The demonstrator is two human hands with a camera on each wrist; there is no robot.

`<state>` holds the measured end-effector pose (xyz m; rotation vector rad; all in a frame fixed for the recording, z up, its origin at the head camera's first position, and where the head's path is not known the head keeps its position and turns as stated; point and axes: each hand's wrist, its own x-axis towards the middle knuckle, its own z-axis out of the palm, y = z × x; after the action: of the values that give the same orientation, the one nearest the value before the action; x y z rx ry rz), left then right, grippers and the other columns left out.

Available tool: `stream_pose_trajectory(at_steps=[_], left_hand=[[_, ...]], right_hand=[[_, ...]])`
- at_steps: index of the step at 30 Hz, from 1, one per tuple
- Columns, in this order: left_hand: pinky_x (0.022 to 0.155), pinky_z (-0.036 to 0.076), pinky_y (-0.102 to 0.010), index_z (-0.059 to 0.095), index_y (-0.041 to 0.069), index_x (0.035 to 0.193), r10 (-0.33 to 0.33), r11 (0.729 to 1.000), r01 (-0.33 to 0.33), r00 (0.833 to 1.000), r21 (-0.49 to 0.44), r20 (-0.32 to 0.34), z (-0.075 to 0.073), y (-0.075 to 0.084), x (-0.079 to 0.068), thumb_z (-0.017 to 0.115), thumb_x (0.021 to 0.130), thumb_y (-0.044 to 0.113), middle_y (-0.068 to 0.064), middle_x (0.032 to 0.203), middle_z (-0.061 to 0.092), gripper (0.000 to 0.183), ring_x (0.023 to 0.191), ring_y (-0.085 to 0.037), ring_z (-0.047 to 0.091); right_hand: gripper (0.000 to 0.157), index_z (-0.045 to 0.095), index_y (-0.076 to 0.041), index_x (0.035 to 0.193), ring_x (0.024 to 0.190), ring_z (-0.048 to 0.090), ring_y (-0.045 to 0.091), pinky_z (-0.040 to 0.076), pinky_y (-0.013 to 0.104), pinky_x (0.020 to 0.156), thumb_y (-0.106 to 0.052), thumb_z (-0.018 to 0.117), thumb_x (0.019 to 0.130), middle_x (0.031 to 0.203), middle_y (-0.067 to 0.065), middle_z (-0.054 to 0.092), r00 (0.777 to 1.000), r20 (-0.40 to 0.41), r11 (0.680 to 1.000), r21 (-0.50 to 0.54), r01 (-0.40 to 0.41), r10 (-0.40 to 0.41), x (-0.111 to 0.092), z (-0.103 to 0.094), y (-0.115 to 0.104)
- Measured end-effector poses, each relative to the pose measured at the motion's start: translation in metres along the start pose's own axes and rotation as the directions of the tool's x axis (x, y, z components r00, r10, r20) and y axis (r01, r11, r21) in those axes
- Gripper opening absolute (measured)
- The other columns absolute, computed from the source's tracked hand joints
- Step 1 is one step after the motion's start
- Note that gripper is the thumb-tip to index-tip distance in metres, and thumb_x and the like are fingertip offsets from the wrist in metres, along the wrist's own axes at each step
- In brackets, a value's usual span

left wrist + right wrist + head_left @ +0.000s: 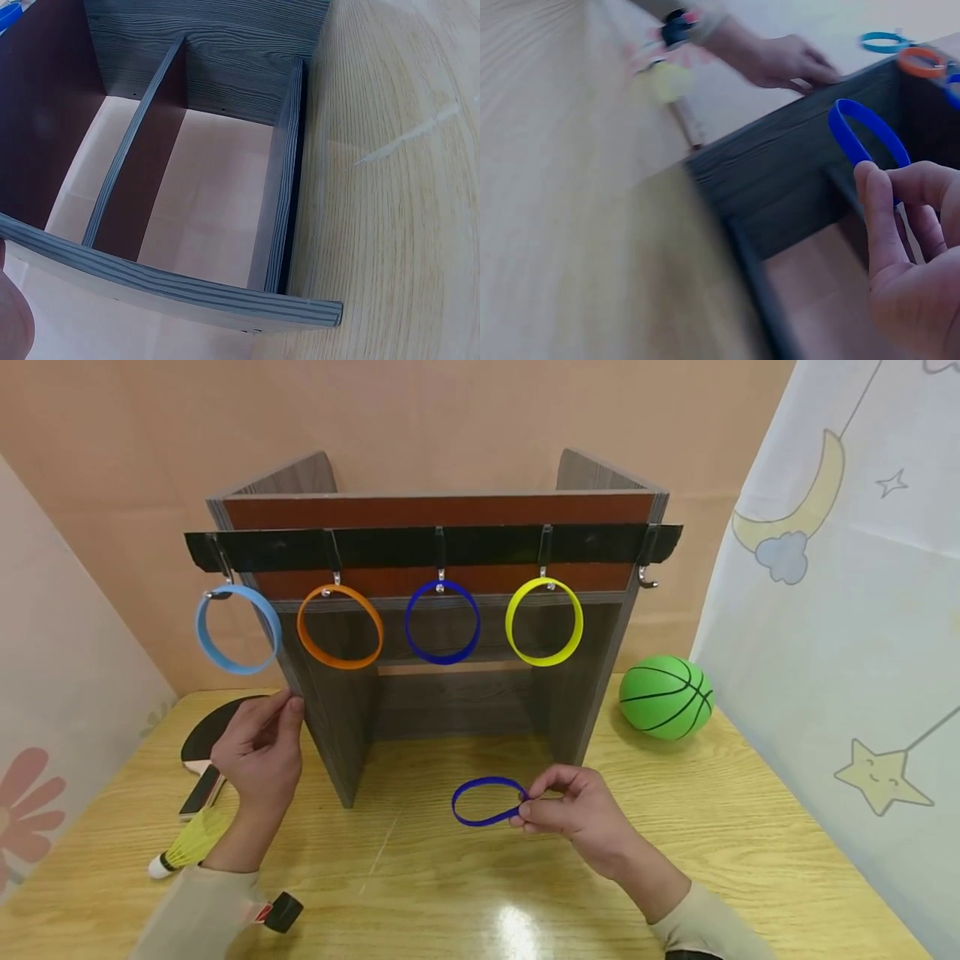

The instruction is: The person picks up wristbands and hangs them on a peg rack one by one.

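My right hand (577, 810) pinches a dark blue silicone wristband (487, 781) between thumb and fingers, above the table in front of the shelf. In the right wrist view, the wristband (845, 135) stands up as a loop from the fingertips. My left hand (262, 743) holds the front edge of the grey wooden shelf's left side panel (322, 735). On hooks along the shelf's black strip (495, 547) hang a light blue wristband (274, 618), an orange one (303, 635), a dark blue one (408, 635) and a yellow one (510, 631). The far-right hook (647, 581) is bare.
A green ball (667, 697) with black lines sits right of the shelf. Behind my left forearm lie a black table tennis paddle (213, 727) and a yellow shuttlecock (191, 843). Patterned sheets (847, 635) stand at both sides of the wooden table (420, 893).
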<state>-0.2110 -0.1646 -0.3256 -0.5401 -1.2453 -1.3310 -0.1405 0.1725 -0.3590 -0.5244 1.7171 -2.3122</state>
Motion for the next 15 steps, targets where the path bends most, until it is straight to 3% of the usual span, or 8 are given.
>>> stream_pose_trajectory(at_steps=[3, 8, 15], left_hand=[[0.057, 0.043, -0.012, 0.067, -0.019, 0.083, 0.001, 1.0, -0.001, 1.0, -0.004, -0.001, 0.001, 0.001, 0.0, 0.076, 0.078, 0.0, -0.016, 0.072, 0.065, 0.021, 0.063, -0.007, 0.057], [0.057, 0.043, -0.012, 0.067, -0.019, 0.083, 0.001, 1.0, -0.001, 1.0, -0.013, -0.003, 0.001, 0.002, 0.0, 0.076, 0.078, 0.0, -0.016, 0.073, 0.065, 0.022, 0.063, -0.007, 0.058], [0.058, 0.045, -0.012, 0.066, -0.019, 0.084, -0.001, 1.0, 0.001, 1.0, -0.029, 0.0, 0.001, 0.002, 0.001, 0.075, 0.078, -0.001, -0.018, 0.073, 0.065, 0.021, 0.064, -0.008, 0.059]], right_hand=[[0.018, 0.063, -0.004, 0.086, 0.078, 0.069, 0.024, 0.055, 0.03, 0.07, 0.014, 0.062, 0.083, 0.085, 0.01, 0.062, 0.994, 0.05, 0.993, 0.082, 0.09, -0.094, -0.002, -0.004, -0.016], [0.026, 0.064, -0.001, 0.09, 0.08, 0.068, 0.023, 0.054, 0.028, 0.073, 0.02, 0.05, 0.086, 0.091, 0.01, 0.064, 0.975, 0.106, 0.961, 0.218, 0.17, -0.197, -0.004, -0.009, -0.041], [0.033, 0.064, 0.004, 0.093, 0.082, 0.068, 0.026, 0.054, 0.028, 0.073, 0.025, 0.039, 0.087, 0.096, 0.015, 0.064, 0.95, 0.097, 0.907, 0.338, 0.25, -0.298, -0.007, -0.014, -0.071]])
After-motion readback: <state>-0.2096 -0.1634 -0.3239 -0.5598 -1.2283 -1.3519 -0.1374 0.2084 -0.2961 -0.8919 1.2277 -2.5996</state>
